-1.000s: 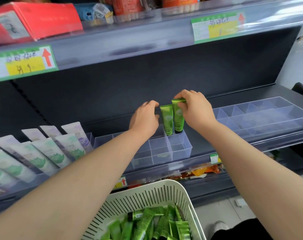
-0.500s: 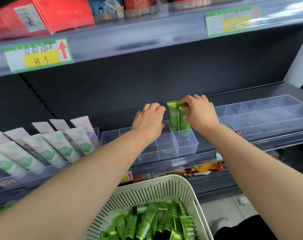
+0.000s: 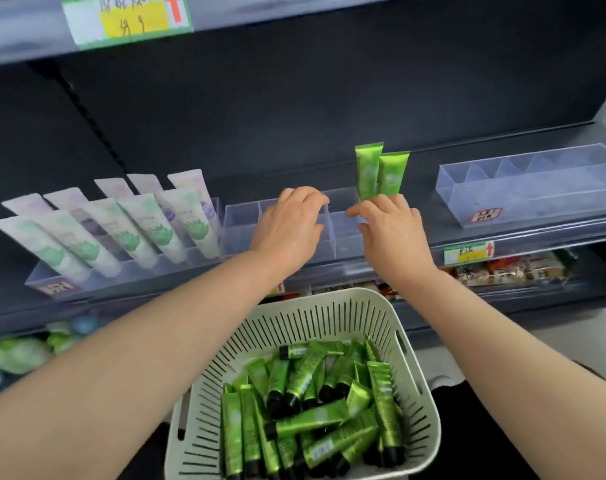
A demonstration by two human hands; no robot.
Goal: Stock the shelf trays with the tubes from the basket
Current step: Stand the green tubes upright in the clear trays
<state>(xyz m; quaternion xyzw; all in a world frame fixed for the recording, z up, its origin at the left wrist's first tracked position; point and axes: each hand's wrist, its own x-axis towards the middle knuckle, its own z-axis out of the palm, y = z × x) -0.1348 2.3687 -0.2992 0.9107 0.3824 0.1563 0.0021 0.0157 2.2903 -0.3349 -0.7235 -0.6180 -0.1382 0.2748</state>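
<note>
Two green tubes stand upright in the back right cell of a clear divided tray on the middle shelf. My right hand hovers just in front of and below them, fingers loosely curled, holding nothing. My left hand hangs over the tray's middle cells, fingers bent and empty. Below, a white slotted basket holds several green tubes with black caps.
A tray of several white tubes fills the shelf's left part. A second clear divided tray stands at the right. Price labels line the shelf edge. Packaged goods lie on the shelf below.
My right hand let go of the two green tubes and drew back toward me. My left hand also pulled back slightly. The view has tilted down toward the basket.
</note>
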